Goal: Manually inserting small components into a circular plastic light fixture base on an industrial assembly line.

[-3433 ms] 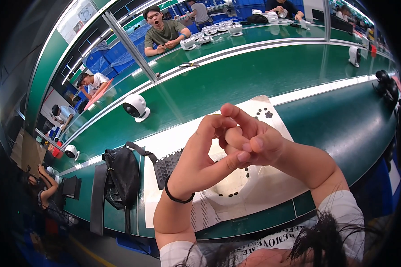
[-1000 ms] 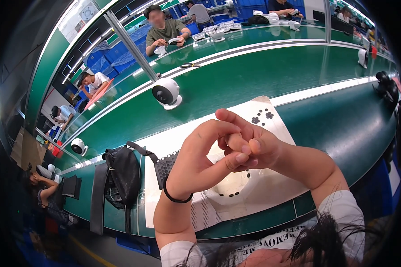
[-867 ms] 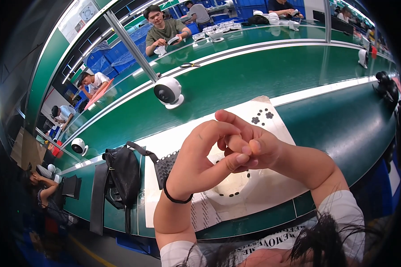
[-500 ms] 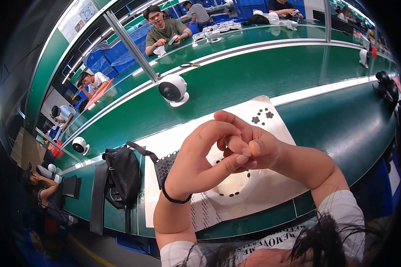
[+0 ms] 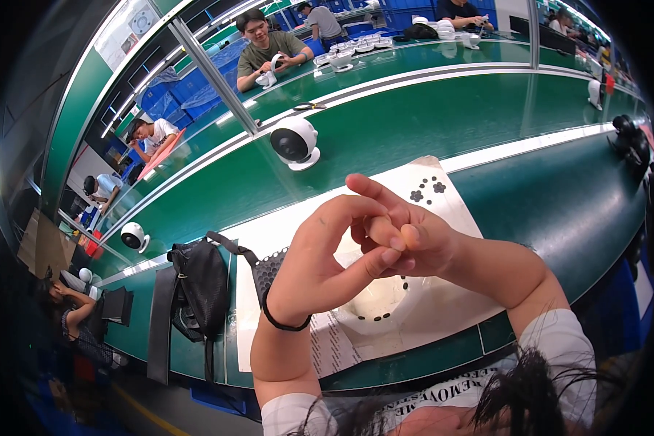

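Observation:
My left hand (image 5: 323, 261) and my right hand (image 5: 430, 236) meet over the board, fingertips pinched together. Whatever they grip is too small or too hidden to make out. The right index finger sticks out. Below them, partly covered, lies a white round part (image 5: 407, 305) with small black dots spaced along its edge. A black sheet of round pads (image 5: 267, 275) lies beside my left wrist, which wears a black band. Small black flower-shaped pieces and dots (image 5: 439, 187) sit at the board's far right. Paper strips with printing (image 5: 334, 347) lie near my left forearm.
The pale board (image 5: 465, 283) rests on a green bench. Left of it are a black bag (image 5: 200, 283) and a dark flat strip. Beyond runs a green conveyor (image 5: 414, 131) carrying white round-headed devices (image 5: 294, 142). Pliers (image 5: 309, 107) lie farther off. Co-workers sit across.
The white devices on the conveyor have shifted slightly right. My hands stay pinched together with small finger movements; the right index finger lifts a little. A co-worker opposite has turned a white part.

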Motion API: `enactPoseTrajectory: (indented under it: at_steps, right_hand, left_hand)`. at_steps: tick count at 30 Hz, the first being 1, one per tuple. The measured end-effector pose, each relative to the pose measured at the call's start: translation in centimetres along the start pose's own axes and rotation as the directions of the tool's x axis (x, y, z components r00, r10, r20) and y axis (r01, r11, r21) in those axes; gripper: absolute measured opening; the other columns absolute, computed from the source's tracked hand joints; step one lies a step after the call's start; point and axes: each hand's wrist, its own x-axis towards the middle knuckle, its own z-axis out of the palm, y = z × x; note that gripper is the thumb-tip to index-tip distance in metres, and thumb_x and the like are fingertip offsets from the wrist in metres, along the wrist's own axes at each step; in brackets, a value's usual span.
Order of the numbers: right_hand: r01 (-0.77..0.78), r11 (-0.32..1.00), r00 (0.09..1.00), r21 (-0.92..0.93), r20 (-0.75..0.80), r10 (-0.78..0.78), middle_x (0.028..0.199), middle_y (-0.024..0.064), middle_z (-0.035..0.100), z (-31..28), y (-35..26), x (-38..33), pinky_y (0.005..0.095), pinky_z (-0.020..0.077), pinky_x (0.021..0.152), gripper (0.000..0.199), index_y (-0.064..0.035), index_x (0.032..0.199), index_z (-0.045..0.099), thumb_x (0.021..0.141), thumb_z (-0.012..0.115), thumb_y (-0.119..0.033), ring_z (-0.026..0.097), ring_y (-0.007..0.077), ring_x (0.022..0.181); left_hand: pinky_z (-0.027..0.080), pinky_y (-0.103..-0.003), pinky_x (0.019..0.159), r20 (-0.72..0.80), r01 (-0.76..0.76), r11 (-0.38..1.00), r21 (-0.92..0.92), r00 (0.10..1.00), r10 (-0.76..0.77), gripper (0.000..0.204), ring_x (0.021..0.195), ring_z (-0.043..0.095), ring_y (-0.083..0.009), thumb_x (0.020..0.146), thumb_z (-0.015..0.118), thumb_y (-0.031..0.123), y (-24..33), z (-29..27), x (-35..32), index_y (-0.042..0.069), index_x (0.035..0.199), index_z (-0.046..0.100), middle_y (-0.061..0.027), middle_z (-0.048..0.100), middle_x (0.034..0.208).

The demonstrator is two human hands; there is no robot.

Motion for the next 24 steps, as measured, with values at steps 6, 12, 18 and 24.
enactPoseTrajectory:
  at_steps: [6,12,18,24]
  right_hand:
    - [0.026,1.0,0.999,-0.003,-0.023,-0.026,0.072,-0.0064,0.05,0.2,0.3,0.1,0.0152,0.0365,0.048,0.077,-0.0208,0.138,0.013,0.08,0.062,-0.028,0.044,0.0038,0.084]
    - [-0.009,1.0,0.997,-0.008,-0.076,0.008,0.073,-0.0066,0.052,0.3,0.4,0.2,0.0167,0.0359,0.053,0.076,-0.0211,0.138,0.015,0.079,0.063,-0.03,0.042,0.0043,0.084]
    - [0.014,0.999,1.0,0.052,-0.016,-0.013,0.071,-0.0035,0.055,0.3,0.3,0.3,0.0169,0.0359,0.053,0.077,-0.02,0.138,0.015,0.079,0.064,-0.026,0.045,0.004,0.084]
    - [0.016,0.998,0.999,0.056,0.034,-0.017,0.072,0.0006,0.058,0.2,0.0,0.2,0.0188,0.0392,0.049,0.077,-0.0183,0.138,0.014,0.079,0.063,-0.017,0.051,0.0049,0.076]
  left_hand:
    - [0.044,-0.028,0.063,0.014,-0.058,0.998,0.025,0.998,0.057,0.03,0.069,0.054,-0.0194,0.071,0.068,0.015,-0.3,-0.3,0.2,0.003,0.094,0.054,-0.0081,0.057,0.081]
    - [0.044,-0.027,0.064,0.005,-0.052,0.998,0.036,0.999,0.052,0.03,0.07,0.055,-0.0197,0.069,0.068,0.012,-0.8,-0.2,-0.1,0.003,0.094,0.054,-0.0082,0.057,0.082]
    - [0.044,-0.028,0.066,0.026,-0.03,0.999,0.031,0.999,0.029,0.035,0.073,0.056,-0.0207,0.065,0.07,0.013,-0.4,-0.5,0.0,0.003,0.095,0.055,-0.0089,0.057,0.083]
    - [0.044,-0.029,0.068,0.081,-0.045,0.998,-0.038,0.996,0.048,0.039,0.074,0.056,-0.0215,0.064,0.072,0.017,-0.1,-1.0,0.2,0.003,0.096,0.056,-0.0103,0.058,0.084]
